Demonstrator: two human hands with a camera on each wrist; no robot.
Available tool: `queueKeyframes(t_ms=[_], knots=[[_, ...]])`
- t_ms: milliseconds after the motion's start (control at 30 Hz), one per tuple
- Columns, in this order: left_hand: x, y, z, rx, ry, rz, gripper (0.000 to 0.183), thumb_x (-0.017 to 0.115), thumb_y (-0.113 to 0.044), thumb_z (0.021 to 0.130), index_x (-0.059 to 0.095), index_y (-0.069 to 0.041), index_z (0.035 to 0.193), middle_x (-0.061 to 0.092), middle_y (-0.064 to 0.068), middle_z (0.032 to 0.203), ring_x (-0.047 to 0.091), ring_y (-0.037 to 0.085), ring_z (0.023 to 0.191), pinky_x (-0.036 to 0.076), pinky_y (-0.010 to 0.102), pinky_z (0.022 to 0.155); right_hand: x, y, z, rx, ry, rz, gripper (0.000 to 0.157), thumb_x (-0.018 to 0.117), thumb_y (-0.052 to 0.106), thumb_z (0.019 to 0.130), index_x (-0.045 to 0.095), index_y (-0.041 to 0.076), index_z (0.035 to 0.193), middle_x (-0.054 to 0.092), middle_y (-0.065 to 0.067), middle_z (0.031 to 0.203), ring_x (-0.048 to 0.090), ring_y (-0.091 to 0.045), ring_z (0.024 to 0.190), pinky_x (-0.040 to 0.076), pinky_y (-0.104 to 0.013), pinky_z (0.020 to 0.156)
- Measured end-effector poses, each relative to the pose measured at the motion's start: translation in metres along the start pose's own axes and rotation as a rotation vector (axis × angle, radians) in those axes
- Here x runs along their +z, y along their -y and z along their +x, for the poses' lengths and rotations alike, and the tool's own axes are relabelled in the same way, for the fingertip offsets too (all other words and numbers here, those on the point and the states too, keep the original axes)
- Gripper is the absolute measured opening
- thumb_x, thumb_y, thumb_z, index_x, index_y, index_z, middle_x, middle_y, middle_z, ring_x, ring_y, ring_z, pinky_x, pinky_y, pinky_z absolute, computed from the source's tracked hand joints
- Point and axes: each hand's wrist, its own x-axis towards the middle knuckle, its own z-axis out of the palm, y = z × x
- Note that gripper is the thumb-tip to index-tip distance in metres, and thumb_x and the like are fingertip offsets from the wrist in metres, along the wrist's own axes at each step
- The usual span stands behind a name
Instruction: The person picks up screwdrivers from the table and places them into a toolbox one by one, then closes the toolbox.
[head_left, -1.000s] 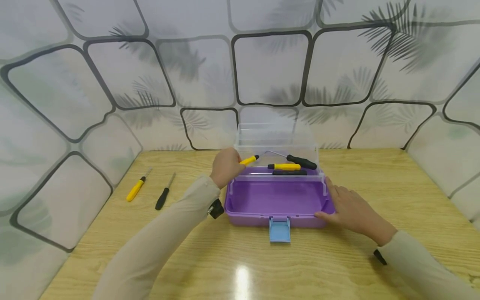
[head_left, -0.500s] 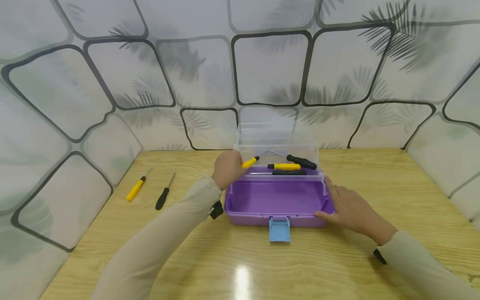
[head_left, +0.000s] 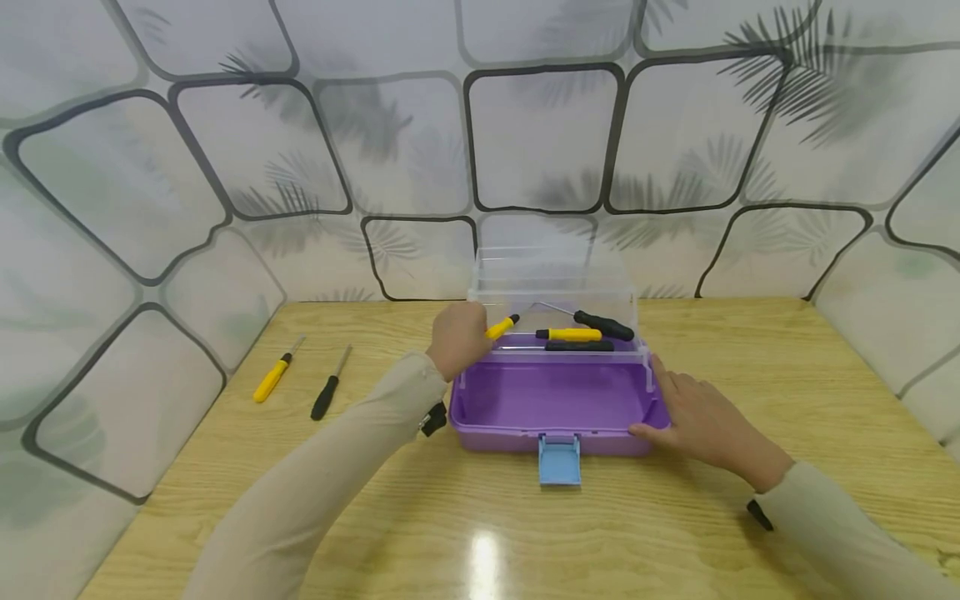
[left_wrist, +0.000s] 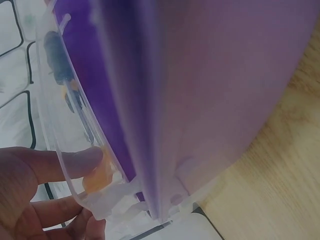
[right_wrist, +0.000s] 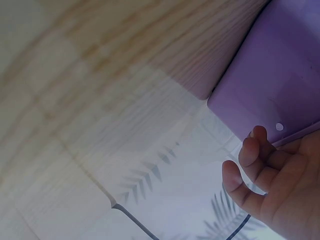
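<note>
A purple toolbox (head_left: pixel 551 446) stands on the table with its transparent lid raised behind it. My left hand (head_left: pixel 457 340) is at the left end of the box's clear upper tray (head_left: pixel 517 357). In the left wrist view its thumb reaches over the tray's end wall beside a yellow screwdriver handle (left_wrist: pixel 98 175), while the fingers stay outside. This yellow screwdriver (head_left: pixel 501 327) lies slanted, its handle end hidden by the hand. My right hand (head_left: pixel 693 417) holds the box's right end, thumb at the front rim and fingers along the side.
Several more screwdrivers lie in the tray, including a yellow one (head_left: pixel 573 334) and a black-handled one (head_left: pixel 603 325). On the table (head_left: pixel 375 533) to the left are another yellow screwdriver (head_left: pixel 272 379) and a black one (head_left: pixel 325 396). The blue latch (head_left: pixel 559 462) hangs down in front.
My left hand has shifted slightly to the right, covering more of the slanted yellow screwdriver's handle. The right hand and the toolbox have stayed in place.
</note>
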Motion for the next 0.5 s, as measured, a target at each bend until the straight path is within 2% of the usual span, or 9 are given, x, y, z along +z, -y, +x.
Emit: queueKeyframes(t_ms=[233,500], knots=[[-0.0013,-0.0005,-0.0008,0.000,0.016,0.003,0.027,0.074,-0.030,0.077,0.063,-0.008,0.066,0.054,0.000,0.058,0.048,0.016,0.054,0.036,0.026,0.044,0.0006,-0.0001,-0.0005,0.002,0.001,-0.004,0.106,0.060,0.059,0.082,0.016,-0.015,0.143,0.057,-0.032,0.116,0.058,-0.043,0.101,0.046,-0.055,0.085],[-0.0059,-0.0001,-0.0032,-0.031,0.058,-0.046,0.020,0.073,-0.028,0.078,0.072,-0.008,0.072,0.066,0.002,0.065,0.052,0.016,0.056,0.038,0.026,0.045,-0.0003,0.0005,-0.0008,0.000,0.003,0.003,0.106,0.059,0.059,0.082,0.014,-0.015,0.144,0.056,-0.033,0.118,0.057,-0.044,0.103,0.045,-0.056,0.087]])
